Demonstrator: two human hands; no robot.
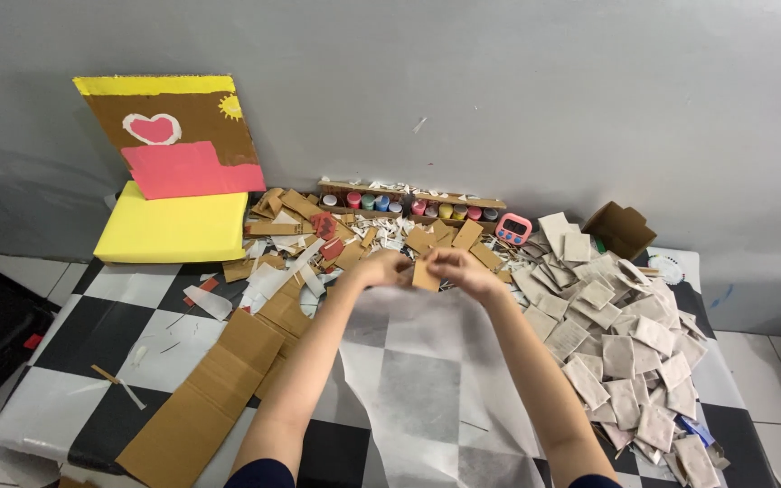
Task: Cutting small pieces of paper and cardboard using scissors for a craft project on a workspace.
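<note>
Both my arms reach forward over a thin white sheet (436, 380) spread on the checkered table (137, 298). My left hand (377, 268) and my right hand (463, 268) meet at the far edge of the sheet and together pinch a small brown cardboard square (426, 274). The square stands roughly upright between my fingertips. Just beyond my hands lies a litter of cardboard scraps and white paper bits (381, 237).
A heap of pale cardboard squares (625, 343) covers the right side. Long folded cardboard strips (219, 384) lie at the left. Against the wall stand two trays of paint pots (409, 203), a pink timer (513, 229), a small open box (621, 228) and a painted yellow and pink cardboard piece (174, 181).
</note>
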